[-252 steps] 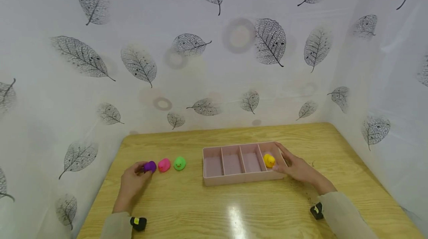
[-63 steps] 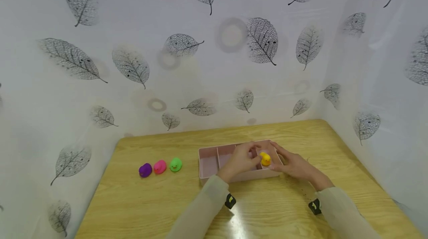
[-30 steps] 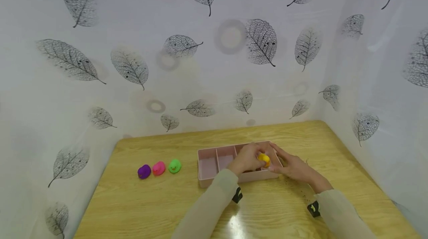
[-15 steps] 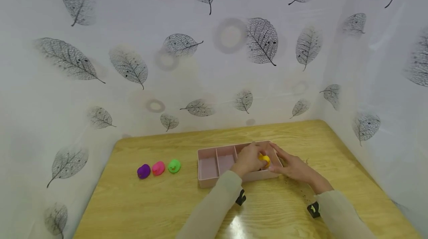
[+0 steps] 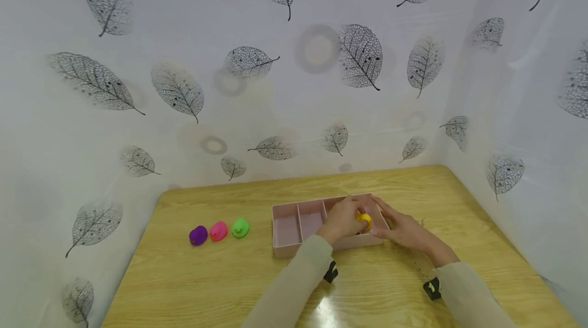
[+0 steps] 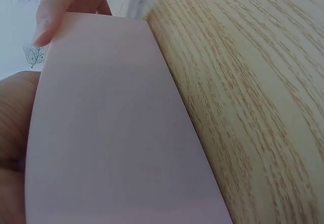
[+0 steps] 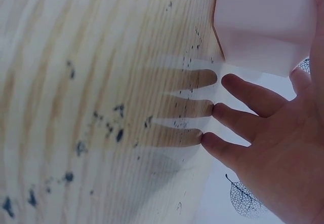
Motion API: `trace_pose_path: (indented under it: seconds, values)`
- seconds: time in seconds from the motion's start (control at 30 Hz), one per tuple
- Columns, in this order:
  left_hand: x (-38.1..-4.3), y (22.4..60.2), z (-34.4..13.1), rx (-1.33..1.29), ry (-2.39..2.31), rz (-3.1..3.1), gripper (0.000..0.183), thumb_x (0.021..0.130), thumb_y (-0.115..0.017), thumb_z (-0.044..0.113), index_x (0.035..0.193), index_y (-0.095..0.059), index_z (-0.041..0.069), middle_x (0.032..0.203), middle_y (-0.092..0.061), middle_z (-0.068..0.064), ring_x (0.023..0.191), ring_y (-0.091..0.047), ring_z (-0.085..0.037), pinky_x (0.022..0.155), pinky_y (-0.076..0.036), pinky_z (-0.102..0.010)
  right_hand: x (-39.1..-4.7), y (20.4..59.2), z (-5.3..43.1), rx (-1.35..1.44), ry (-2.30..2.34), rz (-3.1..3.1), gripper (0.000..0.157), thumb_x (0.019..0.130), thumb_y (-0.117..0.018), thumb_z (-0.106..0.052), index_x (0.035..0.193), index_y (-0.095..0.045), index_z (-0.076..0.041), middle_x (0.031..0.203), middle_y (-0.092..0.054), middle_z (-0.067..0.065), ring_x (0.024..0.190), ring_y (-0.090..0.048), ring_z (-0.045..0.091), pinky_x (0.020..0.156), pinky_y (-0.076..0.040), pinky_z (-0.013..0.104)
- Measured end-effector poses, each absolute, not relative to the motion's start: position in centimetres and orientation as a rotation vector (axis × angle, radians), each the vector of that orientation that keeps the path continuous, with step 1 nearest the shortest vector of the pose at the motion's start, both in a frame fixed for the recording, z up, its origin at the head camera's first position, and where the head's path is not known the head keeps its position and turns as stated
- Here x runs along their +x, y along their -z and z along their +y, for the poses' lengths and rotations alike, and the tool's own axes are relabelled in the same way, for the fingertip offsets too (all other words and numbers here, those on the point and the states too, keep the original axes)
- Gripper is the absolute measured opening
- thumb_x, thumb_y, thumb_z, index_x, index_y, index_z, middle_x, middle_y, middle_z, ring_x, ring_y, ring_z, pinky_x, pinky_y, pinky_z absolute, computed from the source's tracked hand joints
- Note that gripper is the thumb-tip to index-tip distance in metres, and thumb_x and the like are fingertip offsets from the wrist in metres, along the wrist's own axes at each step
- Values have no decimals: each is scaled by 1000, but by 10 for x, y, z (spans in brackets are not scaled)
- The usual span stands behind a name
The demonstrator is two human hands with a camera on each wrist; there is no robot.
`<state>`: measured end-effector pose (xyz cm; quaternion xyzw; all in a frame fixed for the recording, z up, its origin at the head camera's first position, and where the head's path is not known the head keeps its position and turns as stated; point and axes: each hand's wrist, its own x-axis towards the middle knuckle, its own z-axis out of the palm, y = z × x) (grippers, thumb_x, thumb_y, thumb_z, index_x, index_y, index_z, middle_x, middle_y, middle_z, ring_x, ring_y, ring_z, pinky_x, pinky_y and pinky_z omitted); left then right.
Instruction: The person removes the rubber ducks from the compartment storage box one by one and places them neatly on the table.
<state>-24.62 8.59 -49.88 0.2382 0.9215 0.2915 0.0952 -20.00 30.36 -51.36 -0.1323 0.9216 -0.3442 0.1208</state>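
Observation:
In the head view a pink four-compartment tray (image 5: 287, 251) lies on the table. My left hand (image 5: 342, 220) reaches over it and grips a yellow toy duck (image 5: 366, 221) in the rightmost compartment; the fingers partly cover the duck. Thumb and index finger of my right hand (image 5: 406, 233) hold the tray's right end, and in the right wrist view its other fingers (image 7: 248, 122) stretch down toward the tabletop. Left of the tray sit a purple duck (image 5: 198, 235), a pink duck (image 5: 218, 231) and a green duck (image 5: 240, 228) in a row. The left wrist view is mostly the tray's outer wall (image 6: 111, 117).
The wooden table (image 5: 206, 287) extends in front of the tray and to both sides. A white curtain (image 5: 275, 103) printed with leaves hangs behind and at the sides. Dark specks (image 7: 119, 133) mark the tabletop by my right hand.
My left hand has left the purple duck, crossed right to the tray and taken hold of the yellow duck. The right hand stays at the tray's end. The last half second shows hardly any movement.

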Motion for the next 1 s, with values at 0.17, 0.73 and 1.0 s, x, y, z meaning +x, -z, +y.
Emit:
trace_pose_path:
  seconds: [0.17, 0.73, 1.0]
  values:
    - [-248, 499, 86, 749, -887, 2717, 19, 93, -79, 25, 109, -74, 17, 129, -67, -2, 83, -58, -8, 71, -50, -19, -200, 513, 305, -384, 1003, 2688, 94, 101, -67, -48, 170, -5, -36, 164, -35, 32, 137, -49, 61, 103, -46, 76]
    - [-254, 480, 73, 854, -1099, 2601, 30, 98, -73, 18, 126, -71, 8, 104, -72, -3, 72, -57, -7, 65, -51, -15, -201, 516, 303, -378, 996, 2702, 94, 101, -66, -52, 171, -6, -33, 167, -31, 32, 133, -52, 62, 102, -45, 78]
    - [-256, 475, 62, 861, -1225, 2560, 31, 98, -72, 21, 125, -69, 7, 99, -69, -2, 77, -57, -9, 65, -50, -17, -200, 516, 303, -419, 1012, 2717, 92, 102, -67, -48, 171, -8, -31, 168, -30, 29, 134, -52, 62, 102, -45, 78]
